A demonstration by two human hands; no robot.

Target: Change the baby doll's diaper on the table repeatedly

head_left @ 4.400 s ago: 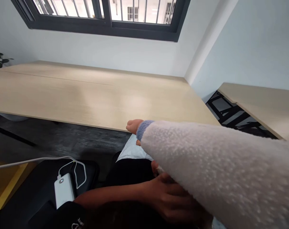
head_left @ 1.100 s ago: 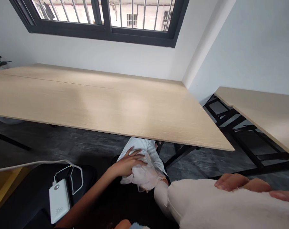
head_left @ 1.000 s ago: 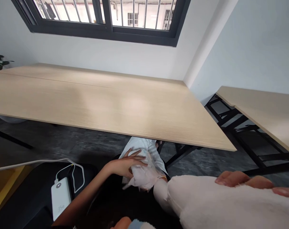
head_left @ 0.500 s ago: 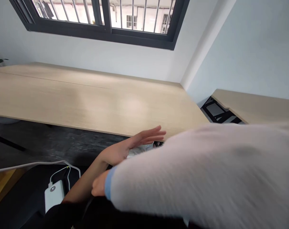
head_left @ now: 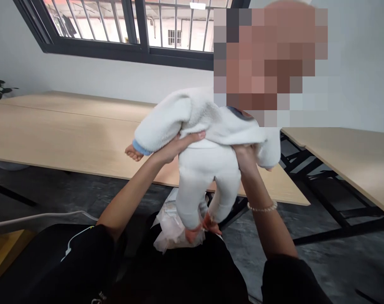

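Observation:
A baby doll in a fleecy white top with blue cuffs and white trousers is held upright above my lap, its head blurred out. My left hand grips its side at the waist, thumb across the front. On the other side, my right hand holds it below the hem of the top, most fingers hidden behind the body. One doll arm sticks out to the left with a small curled hand. Its bare feet dangle before crumpled translucent plastic at my lap.
A long pale wooden table runs in front of me beneath a barred window. To the right is another table with black metal legs. A white cable crosses at lower left, and a plant stands at far left.
The doll, earlier a close white sleeve across the lower right, is now farther forward and upright. My left hand, earlier with extended fingers, has closed on its waist; my right hand has come into view.

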